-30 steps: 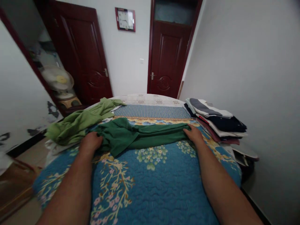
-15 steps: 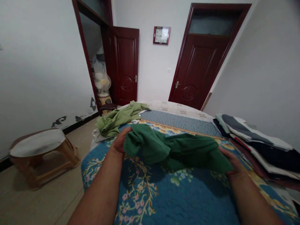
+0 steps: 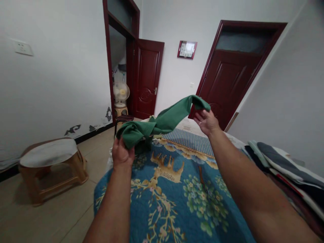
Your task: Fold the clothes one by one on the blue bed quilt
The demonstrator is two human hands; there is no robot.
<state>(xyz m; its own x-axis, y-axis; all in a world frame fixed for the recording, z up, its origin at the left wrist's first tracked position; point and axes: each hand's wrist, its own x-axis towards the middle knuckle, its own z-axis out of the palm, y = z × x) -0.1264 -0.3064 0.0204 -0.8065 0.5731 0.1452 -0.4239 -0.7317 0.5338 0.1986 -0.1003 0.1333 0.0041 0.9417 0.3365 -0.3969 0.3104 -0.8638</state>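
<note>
A dark green cloth (image 3: 168, 118) is stretched in the air above the bed, twisted and bunched at its left part. My left hand (image 3: 123, 152) grips its lower left end, fingers partly hidden by the fabric. My right hand (image 3: 206, 120) is raised higher and farther out, at the cloth's right end; the cloth's tip drapes over its fingertips, some of which are spread. Beneath them lies the blue floral bedspread (image 3: 162, 189). The light green cloth behind the dark one is almost wholly hidden.
Folded clothes (image 3: 286, 165) are stacked on the bed's right side. A stool (image 3: 50, 155) with a pale top stands on the floor at left. Farther back are a fan (image 3: 121, 91), two dark red doors and a wall clock (image 3: 187, 50).
Both hands have lifted the green cloth and carried it forward and left, the right hand highest. The bedspread's animal pattern is now uncovered. The camera view has shifted left.
</note>
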